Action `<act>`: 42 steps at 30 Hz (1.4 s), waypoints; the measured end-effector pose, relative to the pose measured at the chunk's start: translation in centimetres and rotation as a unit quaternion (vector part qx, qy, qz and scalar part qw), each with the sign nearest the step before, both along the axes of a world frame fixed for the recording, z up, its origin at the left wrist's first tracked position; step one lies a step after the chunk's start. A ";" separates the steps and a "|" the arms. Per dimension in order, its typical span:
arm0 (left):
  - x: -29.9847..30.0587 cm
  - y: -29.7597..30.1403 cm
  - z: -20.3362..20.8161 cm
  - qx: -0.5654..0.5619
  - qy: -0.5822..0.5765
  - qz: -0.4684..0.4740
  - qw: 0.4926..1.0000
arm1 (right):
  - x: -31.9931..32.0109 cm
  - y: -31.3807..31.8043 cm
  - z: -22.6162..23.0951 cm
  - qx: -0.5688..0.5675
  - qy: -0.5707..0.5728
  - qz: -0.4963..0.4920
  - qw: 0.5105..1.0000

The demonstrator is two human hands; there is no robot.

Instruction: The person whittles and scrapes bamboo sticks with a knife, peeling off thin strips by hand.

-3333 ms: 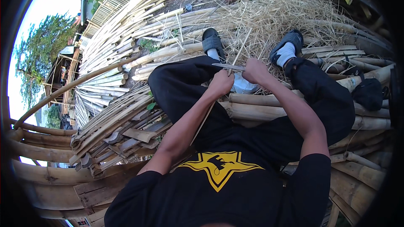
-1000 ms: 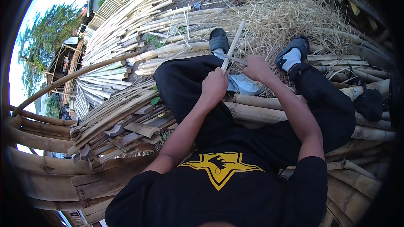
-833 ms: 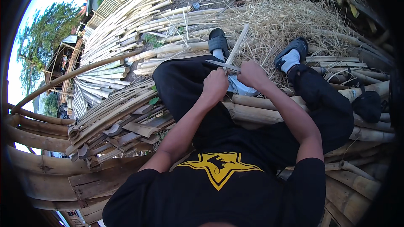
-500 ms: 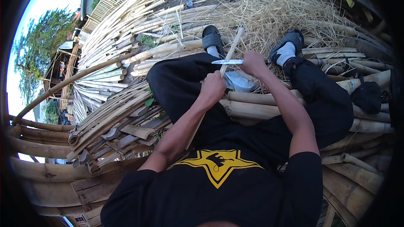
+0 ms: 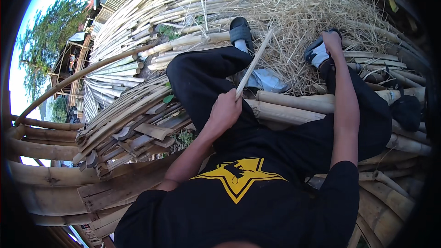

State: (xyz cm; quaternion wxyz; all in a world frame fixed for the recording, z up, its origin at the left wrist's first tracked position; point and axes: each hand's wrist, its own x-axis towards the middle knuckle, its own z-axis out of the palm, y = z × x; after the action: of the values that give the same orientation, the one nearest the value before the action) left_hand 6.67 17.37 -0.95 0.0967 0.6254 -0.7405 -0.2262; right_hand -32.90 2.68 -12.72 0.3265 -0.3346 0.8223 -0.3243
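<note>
A thin pale bamboo strip [image 5: 255, 62] is gripped in my left hand [image 5: 227, 110], above my lap. The strip slants up and away from the fist towards the straw. My right hand [image 5: 331, 43] is closed in a fist beside my right foot, over the dark sandal [image 5: 310, 51] and white sock. The knife it held a moment earlier cannot be clearly made out against the sandal now. Between my feet lies a crumpled pale plastic bag [image 5: 268, 81], beyond the left hand.
Loose straw and shavings [image 5: 303, 16] cover the ground ahead. Thick bamboo poles [image 5: 294, 112] lie under my legs. Split bamboo pieces [image 5: 128, 126] are stacked at my left, and many long poles [image 5: 138, 23] spread beyond. A black pouch [image 5: 406, 109] rests at the right.
My right hand has moved away from the strip, out to the right and forward to my right foot. My left hand has drawn slightly back, still holding the strip.
</note>
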 end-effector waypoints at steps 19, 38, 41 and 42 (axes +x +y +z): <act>-3.2 -6.2 -2.6 -0.152 -0.178 -0.103 0.967 | 18.5 5.5 5.3 -0.064 0.194 0.331 0.921; -1.0 -2.2 1.0 0.005 0.064 -0.005 0.998 | 3.2 -0.6 2.7 -0.073 0.079 0.072 0.992; -1.2 -3.1 0.9 0.046 0.130 -0.020 0.990 | 8.2 0.3 5.7 -0.114 0.127 0.153 0.973; -1.3 -3.4 0.9 0.085 0.147 -0.022 0.985 | 9.9 1.2 7.2 -0.096 0.116 0.185 0.971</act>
State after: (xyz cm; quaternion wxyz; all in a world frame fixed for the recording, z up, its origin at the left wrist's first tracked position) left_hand 5.35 13.93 -0.09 0.1459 0.5746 -0.7104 -0.3793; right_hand -22.95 3.85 -5.50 0.2494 -0.5464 0.7433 -0.2945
